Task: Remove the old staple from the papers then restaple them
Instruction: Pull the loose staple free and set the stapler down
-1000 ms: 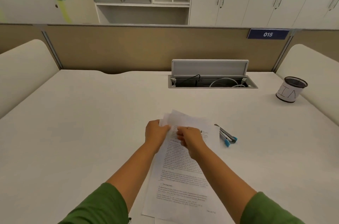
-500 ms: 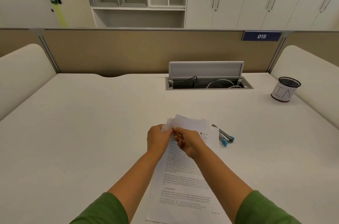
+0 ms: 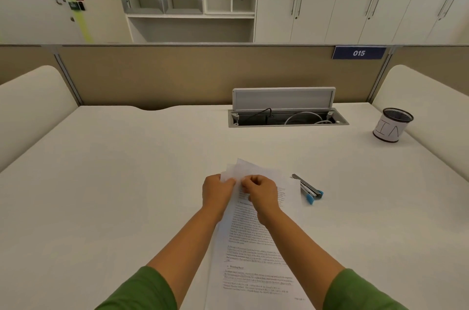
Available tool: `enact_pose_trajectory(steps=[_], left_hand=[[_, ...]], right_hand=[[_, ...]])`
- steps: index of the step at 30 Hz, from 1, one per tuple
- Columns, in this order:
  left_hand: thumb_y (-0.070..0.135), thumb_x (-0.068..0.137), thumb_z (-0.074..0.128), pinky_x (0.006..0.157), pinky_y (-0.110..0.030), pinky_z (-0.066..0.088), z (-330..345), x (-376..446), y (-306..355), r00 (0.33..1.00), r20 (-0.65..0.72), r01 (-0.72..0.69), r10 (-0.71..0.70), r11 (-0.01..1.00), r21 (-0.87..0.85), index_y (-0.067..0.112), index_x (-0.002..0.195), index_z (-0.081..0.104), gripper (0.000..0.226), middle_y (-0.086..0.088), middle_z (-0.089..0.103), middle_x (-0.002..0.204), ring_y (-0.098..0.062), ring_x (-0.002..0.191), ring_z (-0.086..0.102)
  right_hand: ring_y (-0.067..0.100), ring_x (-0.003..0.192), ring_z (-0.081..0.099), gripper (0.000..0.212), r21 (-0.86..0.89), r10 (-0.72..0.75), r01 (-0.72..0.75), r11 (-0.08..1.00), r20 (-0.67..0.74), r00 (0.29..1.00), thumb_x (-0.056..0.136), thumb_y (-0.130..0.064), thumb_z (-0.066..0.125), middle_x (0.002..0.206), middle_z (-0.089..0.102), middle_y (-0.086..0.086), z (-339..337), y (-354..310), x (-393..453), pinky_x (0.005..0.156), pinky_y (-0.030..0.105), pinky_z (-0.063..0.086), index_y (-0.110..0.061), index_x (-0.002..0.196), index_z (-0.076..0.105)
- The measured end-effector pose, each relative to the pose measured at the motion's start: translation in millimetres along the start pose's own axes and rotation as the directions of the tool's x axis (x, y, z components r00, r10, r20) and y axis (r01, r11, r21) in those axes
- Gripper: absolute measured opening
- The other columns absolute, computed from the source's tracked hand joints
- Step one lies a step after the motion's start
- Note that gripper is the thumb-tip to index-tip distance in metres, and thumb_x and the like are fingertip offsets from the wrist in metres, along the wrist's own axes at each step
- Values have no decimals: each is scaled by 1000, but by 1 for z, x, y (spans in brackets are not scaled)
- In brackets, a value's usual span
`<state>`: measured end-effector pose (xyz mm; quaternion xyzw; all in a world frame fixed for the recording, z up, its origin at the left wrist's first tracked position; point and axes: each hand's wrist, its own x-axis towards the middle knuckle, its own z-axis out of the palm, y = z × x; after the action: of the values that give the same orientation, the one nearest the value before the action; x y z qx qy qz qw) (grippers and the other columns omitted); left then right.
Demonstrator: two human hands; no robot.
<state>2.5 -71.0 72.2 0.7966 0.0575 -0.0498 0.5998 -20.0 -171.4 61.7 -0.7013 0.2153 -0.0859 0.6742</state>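
Here the papers (image 3: 256, 253) lie printed side up on the white desk (image 3: 114, 182), running from the near edge away from us, with the top sheets folded back at the far left corner. We have both hands at that corner: our left hand (image 3: 217, 191) has its grip pinched on the edge of the papers, and our right hand (image 3: 258, 191) is curled with its fingertips pressed together on the same corner. We cannot make out the staple itself under the fingers. Just to the right of the papers, apart from them, a stapler (image 3: 308, 189) with blue ends rests on the desk. Farther off, an open cable tray (image 3: 288, 119) sits in the desk, and a mesh cup (image 3: 392, 125) stands near the right edge.
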Motion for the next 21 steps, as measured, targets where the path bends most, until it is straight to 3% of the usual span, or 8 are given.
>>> enact_pose_trajectory(steps=[7, 11, 13, 14, 17, 19, 21], left_hand=[[15, 88, 59, 71, -36, 55, -10, 13, -8, 994, -17, 102, -104, 990, -102, 18, 73, 60, 15, -2, 63, 78, -26, 77, 63], [11, 86, 62, 75, -36, 54, -23, 29, -12, 991, -27, 130, -134, 982, -138, 6, 87, 64, 6, -12, 66, 91, -25, 78, 62], [11, 87, 62, 77, -34, 52, -29, 38, -12, 995, -34, 86, -89, 993, -82, 4, 98, 64, 14, -17, 66, 107, -25, 84, 62], [13, 86, 63, 84, -34, 50, -32, 42, -12, 997, -46, 57, -57, 998, -12, 4, 109, 62, 24, -17, 62, 121, -27, 96, 62], [19, 86, 65, 108, -39, 35, -39, 52, -14, 997, -79, 28, -16, 987, 159, 9, 146, 29, 70, -13, 35, 150, -30, 135, 38], [18, 87, 64, 109, -40, 34, -41, 53, -18, 995, -98, 24, -6, 984, 178, 11, 148, 23, 73, -12, 32, 152, -30, 138, 35], [14, 88, 62, 106, -39, 37, -41, 51, -25, 995, -104, 23, -4, 982, 185, 11, 146, 29, 66, -13, 38, 149, -31, 133, 40]], right_hand=[[11, 70, 57, 8, 109, -25, 22, 994, 22, 999, 86, -16, 61, 75, 63, -1, -16, 0, 3, 62, 22, 46, -15, 80, 65], [14, 76, 57, 8, -6, -18, 18, 1000, -12, 1000, 88, -19, 58, 83, 65, 2, -34, 15, 2, 70, 24, 48, -16, 83, 63], [13, 76, 55, 9, -91, -3, 2, 996, -20, 1000, 89, -22, 57, 85, 64, 1, -40, 27, -3, 67, 21, 46, -17, 84, 61], [11, 75, 55, 9, -123, 3, -5, 992, -17, 1000, 90, -23, 56, 86, 65, -1, -42, 32, -6, 65, 19, 45, -18, 84, 61], [7, 81, 57, 8, -177, 9, -10, 984, -6, 1000, 90, -25, 56, 88, 65, -7, -46, 48, -16, 66, 17, 43, -22, 85, 62], [7, 86, 59, 7, -185, 12, -13, 983, -6, 1000, 90, -25, 56, 91, 65, -10, -47, 56, -22, 70, 18, 44, -24, 87, 62], [11, 85, 60, 8, -173, -2, -3, 985, -29, 1000, 91, -24, 56, 90, 66, -6, -47, 64, -28, 69, 17, 45, -21, 87, 62]])
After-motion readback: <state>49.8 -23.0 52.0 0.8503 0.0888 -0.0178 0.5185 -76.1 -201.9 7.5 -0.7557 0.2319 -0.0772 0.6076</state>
